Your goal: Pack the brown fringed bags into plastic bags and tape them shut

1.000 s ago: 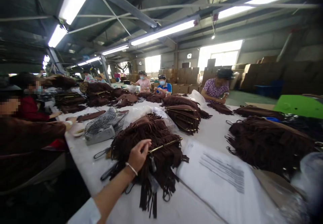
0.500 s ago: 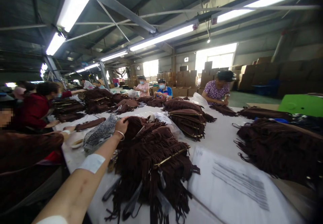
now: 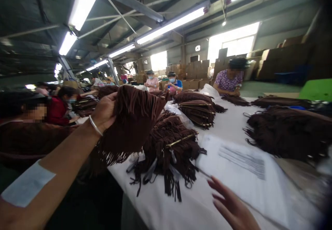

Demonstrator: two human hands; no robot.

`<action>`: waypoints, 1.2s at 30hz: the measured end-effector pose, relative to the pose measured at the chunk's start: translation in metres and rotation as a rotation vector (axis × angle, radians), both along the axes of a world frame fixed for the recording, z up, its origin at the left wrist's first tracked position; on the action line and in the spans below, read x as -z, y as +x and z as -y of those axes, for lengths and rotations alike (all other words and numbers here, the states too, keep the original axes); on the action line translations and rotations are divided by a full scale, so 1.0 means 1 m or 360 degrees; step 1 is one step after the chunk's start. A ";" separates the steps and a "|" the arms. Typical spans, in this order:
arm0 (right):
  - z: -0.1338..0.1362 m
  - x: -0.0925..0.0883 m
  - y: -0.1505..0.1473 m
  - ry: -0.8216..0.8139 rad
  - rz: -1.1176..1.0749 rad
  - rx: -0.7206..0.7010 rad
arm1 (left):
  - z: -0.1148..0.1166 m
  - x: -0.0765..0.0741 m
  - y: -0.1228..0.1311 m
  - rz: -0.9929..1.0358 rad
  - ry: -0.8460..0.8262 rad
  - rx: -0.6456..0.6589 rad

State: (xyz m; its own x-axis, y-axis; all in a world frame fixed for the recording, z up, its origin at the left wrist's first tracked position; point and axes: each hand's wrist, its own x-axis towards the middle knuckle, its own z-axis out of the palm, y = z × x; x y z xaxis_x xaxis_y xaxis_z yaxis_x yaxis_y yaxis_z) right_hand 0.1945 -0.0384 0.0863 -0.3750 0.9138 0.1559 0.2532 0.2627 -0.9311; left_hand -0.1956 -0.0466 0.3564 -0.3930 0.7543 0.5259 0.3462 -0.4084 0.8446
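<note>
Since the frame half a second earlier, the left hand (image 3: 103,111) has lifted one fringed bag (image 3: 135,119) clear of the pile, and the right hand (image 3: 230,205) has entered at the lower edge of the view.

Nearest: the right hand is empty, fingers extended and slightly apart, low over the white table (image 3: 166,205). Its fingertips lie at the corner of a printed sheet (image 3: 241,164); contact cannot be confirmed, as the hand is blurred.

Left side: the left hand is clamped on the upper edge of the fringed bag, thumb toward the camera. The bag is in the air, above and left of the pile, off the table. Gripped at the top, its body hangs down and the fringe falls free below.

Middle: the pile of fringed bags (image 3: 173,143) lies flat, gold zips facing right, tags and fringe trailing over the near edge.

Further: a second stack (image 3: 197,111) sits behind it, and a large heap (image 3: 287,130) lies well apart on the right.

Far: co-workers sit round the table, one in a patterned top (image 3: 229,81) and one in a blue shirt (image 3: 173,83). Cardboard boxes (image 3: 197,69) line the back wall.
</note>
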 end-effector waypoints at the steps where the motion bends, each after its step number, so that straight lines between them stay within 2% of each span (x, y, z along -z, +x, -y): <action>1: -0.004 -0.011 -0.012 -0.0022 -0.0098 -0.0169 | 0.002 0.006 0.022 0.0067 -0.0085 0.0138; 3: -0.007 -0.032 -0.036 -0.0209 -0.0628 -0.0621 | -0.001 0.026 0.066 0.0168 -0.0296 0.0441; 4: -0.007 -0.040 -0.046 -0.0299 -0.0808 -0.0756 | -0.007 0.039 0.088 0.0179 -0.0410 0.0596; 5: -0.004 -0.045 -0.054 -0.0386 -0.0975 -0.0779 | -0.015 0.053 0.109 0.0162 -0.0509 0.0750; 7: 0.009 -0.042 -0.060 -0.0555 -0.1296 -0.0494 | -0.039 0.085 0.148 0.0016 -0.0641 0.0985; 8: 0.017 -0.034 -0.059 -0.0642 -0.1437 -0.0281 | -0.053 0.101 0.166 -0.0080 -0.0667 0.1049; 11: 0.043 0.010 -0.037 -0.0891 -0.1757 0.0425 | -0.091 0.154 0.211 -0.0281 -0.0624 0.1069; 13: 0.057 0.046 -0.014 -0.1048 -0.1861 0.0846 | -0.100 0.191 0.232 -0.0315 -0.0597 0.1041; 15: 0.070 0.075 0.011 -0.1207 -0.1877 0.1111 | -0.088 0.231 0.241 -0.0378 -0.0592 0.0995; 17: 0.085 0.092 0.032 -0.1394 -0.1783 0.1130 | -0.057 0.270 0.235 -0.0445 -0.0620 0.0944; 19: 0.103 0.093 0.047 -0.1623 -0.1537 0.0885 | -0.017 0.306 0.213 -0.0494 -0.0657 0.0849; 21: 0.119 0.083 0.060 -0.1743 -0.1106 0.0535 | 0.026 0.336 0.180 -0.0702 -0.0622 0.0696; 22: 0.123 0.077 0.065 -0.1643 -0.0839 0.0386 | 0.045 0.349 0.162 -0.0858 -0.0582 0.0633; 23: 0.123 0.071 0.069 -0.1401 -0.0548 0.0254 | 0.063 0.359 0.145 -0.1033 -0.0554 0.0599; 26: 0.103 0.065 0.075 -0.0219 0.0376 -0.0070 | 0.099 0.381 0.104 -0.1520 -0.0569 0.0537; 28: 0.079 0.072 0.071 0.0356 0.0855 -0.0276 | 0.109 0.386 0.089 -0.1668 -0.0602 0.0468; 30: 0.057 0.081 0.066 0.0571 0.1080 -0.0411 | 0.112 0.383 0.082 -0.1647 -0.0620 0.0440; 32: 0.042 0.086 0.061 0.0617 0.1108 -0.0442 | 0.113 0.371 0.081 -0.1511 -0.0730 0.0488; 34: 0.033 0.086 0.056 0.0599 0.1074 -0.0362 | 0.117 0.355 0.086 -0.1271 -0.1027 0.0534; 36: 0.030 0.081 0.053 0.0546 0.1058 -0.0284 | 0.122 0.339 0.094 -0.0890 -0.1499 0.0693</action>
